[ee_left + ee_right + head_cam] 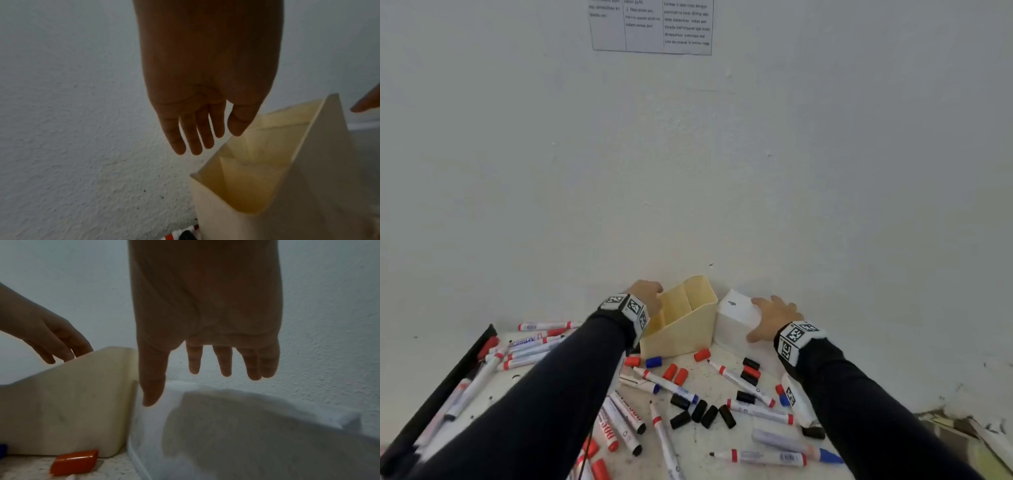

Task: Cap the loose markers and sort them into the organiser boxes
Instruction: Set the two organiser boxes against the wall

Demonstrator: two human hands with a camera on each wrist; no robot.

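Against the wall, the open left hand (647, 294) reaches the cream plastic organiser box (681, 325); the open right hand (774, 317) rests on the white box (734, 318). Drag both squarely forward, clear of loose markers (671, 385) scattered across the bench (705, 442).

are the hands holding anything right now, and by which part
Nothing is gripped. The left hand reaches open over the yellow organiser; the right hand is open at the white box, fingers spread.

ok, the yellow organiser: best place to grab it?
Probably the tall back wall of the yellow organiser, from above at its left. The top is open and slopes down to the front, so that rim stands clear for a pinch. The left hand is already there, fingers straight.
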